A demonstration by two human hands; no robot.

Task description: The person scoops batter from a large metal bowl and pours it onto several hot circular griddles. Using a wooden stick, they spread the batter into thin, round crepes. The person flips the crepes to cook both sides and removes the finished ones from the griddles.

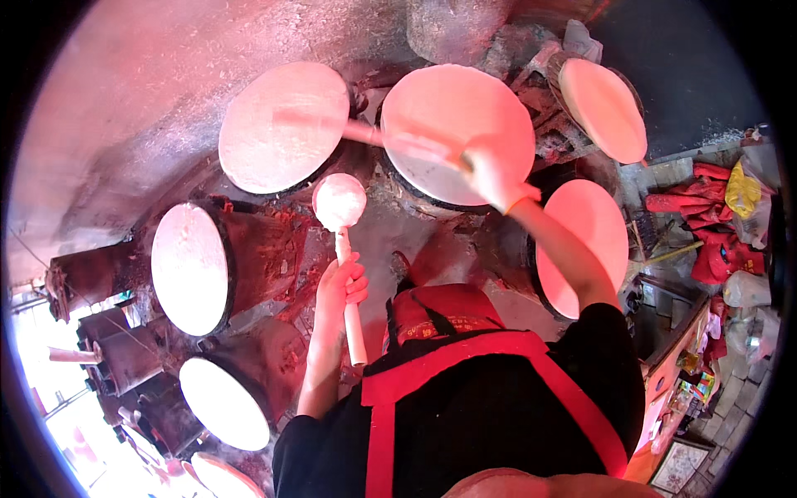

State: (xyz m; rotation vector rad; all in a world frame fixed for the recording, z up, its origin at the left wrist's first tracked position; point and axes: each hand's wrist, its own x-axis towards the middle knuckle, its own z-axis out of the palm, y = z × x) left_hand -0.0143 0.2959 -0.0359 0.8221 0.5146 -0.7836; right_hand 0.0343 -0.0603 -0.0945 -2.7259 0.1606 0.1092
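Observation:
My left hand point(345, 283) grips the handle of a ladle point(340, 200); its round bowl is coated with pale, batter-like stuff. My right hand point(492, 179), blurred, holds a long, light-coloured stick or spreader point(364, 133) that reaches left over two round griddles. Under it, the middle griddle point(464, 103) bears a pale layer, with a greyer area at its lower left. A pale surface also shows on the upper left griddle point(268, 137) and on the right griddle point(585, 230), which lies partly behind my right forearm. The stick's far end is too blurred to make out.
More round griddles stand at the left point(190, 271) and lower left point(223, 404). A pale disc point(604, 109) rests on a round tray at the upper right. Red cloths point(697, 199), plastic bags point(747, 289) and a wooden-edged table or cabinet point(675, 330) are at the right.

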